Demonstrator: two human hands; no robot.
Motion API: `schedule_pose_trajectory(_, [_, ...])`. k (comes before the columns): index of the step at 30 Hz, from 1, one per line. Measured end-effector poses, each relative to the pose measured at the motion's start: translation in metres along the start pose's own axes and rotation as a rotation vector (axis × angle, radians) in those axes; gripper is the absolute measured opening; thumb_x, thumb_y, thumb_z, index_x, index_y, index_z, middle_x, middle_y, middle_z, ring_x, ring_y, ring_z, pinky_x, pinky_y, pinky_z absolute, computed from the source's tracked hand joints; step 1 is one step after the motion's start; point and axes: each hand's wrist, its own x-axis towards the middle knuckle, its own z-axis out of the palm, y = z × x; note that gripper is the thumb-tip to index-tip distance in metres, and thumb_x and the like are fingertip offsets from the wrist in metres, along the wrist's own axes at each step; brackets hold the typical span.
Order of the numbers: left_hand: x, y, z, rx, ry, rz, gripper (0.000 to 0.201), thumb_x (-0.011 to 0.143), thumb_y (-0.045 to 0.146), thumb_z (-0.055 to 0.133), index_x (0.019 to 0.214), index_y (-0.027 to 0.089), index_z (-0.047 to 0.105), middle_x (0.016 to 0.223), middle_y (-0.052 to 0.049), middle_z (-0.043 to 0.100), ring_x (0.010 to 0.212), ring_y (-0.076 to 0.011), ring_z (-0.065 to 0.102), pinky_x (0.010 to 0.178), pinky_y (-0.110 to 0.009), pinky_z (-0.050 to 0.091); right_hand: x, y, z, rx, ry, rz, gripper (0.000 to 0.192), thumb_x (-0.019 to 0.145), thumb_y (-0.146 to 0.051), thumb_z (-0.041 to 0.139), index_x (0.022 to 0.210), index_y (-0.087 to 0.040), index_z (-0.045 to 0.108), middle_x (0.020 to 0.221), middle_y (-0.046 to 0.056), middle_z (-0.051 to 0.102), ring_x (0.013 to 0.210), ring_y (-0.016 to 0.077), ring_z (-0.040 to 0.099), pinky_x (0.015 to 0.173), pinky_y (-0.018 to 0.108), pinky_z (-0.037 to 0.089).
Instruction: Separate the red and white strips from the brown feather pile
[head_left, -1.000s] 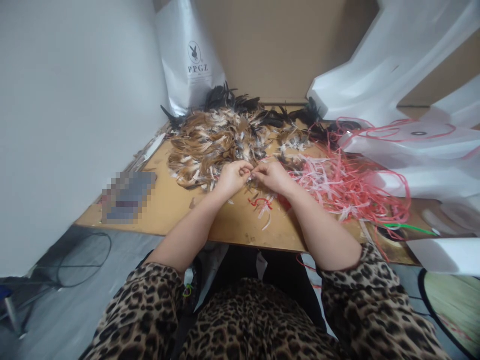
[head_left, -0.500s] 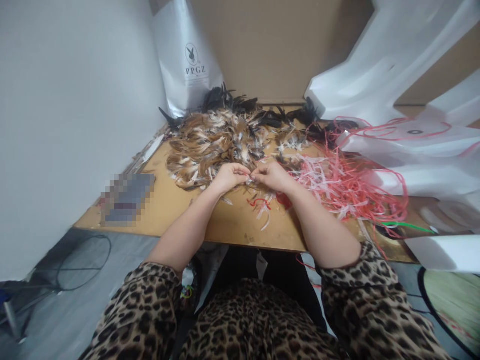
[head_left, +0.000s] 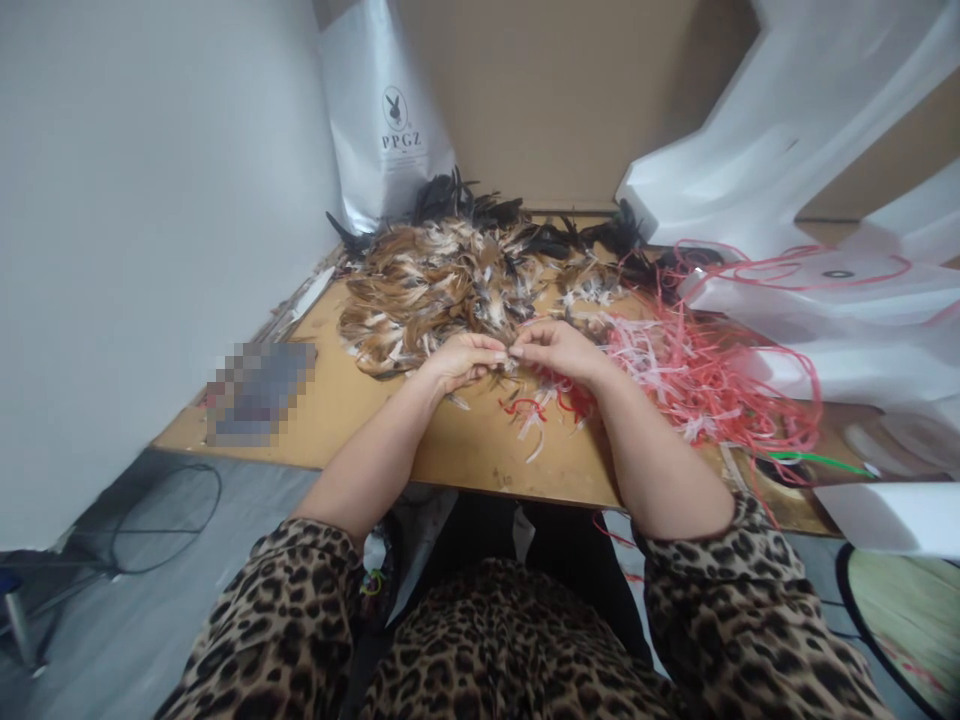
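Note:
My left hand [head_left: 469,360] and my right hand [head_left: 553,350] meet at the front edge of a pile of brown, white and black feathers [head_left: 420,285]. Both are closed in a pinch, fingertips nearly touching. A small feather tuft [head_left: 511,366] with a pale, fluffy end shows between and just below the fingertips; its finer details are too small to make out. Under my right wrist and nearer to me lie loose red and white strips [head_left: 529,410] on the wooden table [head_left: 442,450].
A tangle of red and pink ribbon strips [head_left: 697,380] spreads on the right beside white sheeting [head_left: 847,320]. At the back left stands a silver bag [head_left: 382,130]. A blurred-out flat object [head_left: 262,390] lies on the left, near the wall [head_left: 165,200].
Both hands stay together at the same spot; the fingers have shifted slightly, with the left thumb and fingers straighter. The whole view has moved a little.

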Motion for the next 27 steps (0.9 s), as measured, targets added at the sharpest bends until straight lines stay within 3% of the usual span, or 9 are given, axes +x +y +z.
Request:
schedule_pose_trajectory(7, [-0.001,0.001,0.002,-0.094,-0.005,-0.026,0.017,0.060,0.009,0.074,0.072,0.007,0.062,0.060,-0.003,0.063,0.045,-0.0023,0.051,0.042,-0.012,0.036,0.004,0.010,0.000,0.007,-0.029,-0.076,0.023,0.068,-0.035,0.064,0.072,-0.012,0.064,0.069,0.002,0.062,0.064,0.0106,0.053,0.065,0.025,0.042])
schedule_pose_trajectory(12, [0.002,0.000,0.001,-0.180,-0.056,-0.069,0.015,0.062,0.007,0.072,0.072,0.007,0.061,0.061,-0.004,0.063,0.046,-0.0034,0.053,0.042,-0.012,0.035,0.001,0.004,-0.001,-0.014,-0.029,-0.115,0.021,0.069,-0.034,0.064,0.072,-0.013,0.065,0.068,0.002,0.062,0.063,0.0109,0.053,0.064,0.025,0.042])
schedule_pose_trajectory(18, [0.005,-0.001,-0.001,-0.250,-0.013,-0.113,0.014,0.063,0.001,0.067,0.072,0.008,0.059,0.057,-0.003,0.061,0.048,-0.0055,0.057,0.044,-0.012,0.039,-0.001,-0.004,0.003,-0.065,-0.005,-0.151,0.018,0.070,-0.032,0.062,0.071,-0.014,0.065,0.068,0.002,0.062,0.064,0.0114,0.053,0.064,0.025,0.043])
schedule_pose_trajectory(27, [-0.003,0.003,0.003,-0.120,-0.017,0.022,0.015,0.063,0.007,0.070,0.072,0.007,0.058,0.057,-0.003,0.061,0.045,-0.0048,0.054,0.046,-0.014,0.039,0.004,0.003,0.008,0.097,0.076,-0.086,0.022,0.065,-0.034,0.067,0.069,-0.013,0.062,0.067,0.001,0.061,0.060,0.0098,0.051,0.061,0.024,0.041])
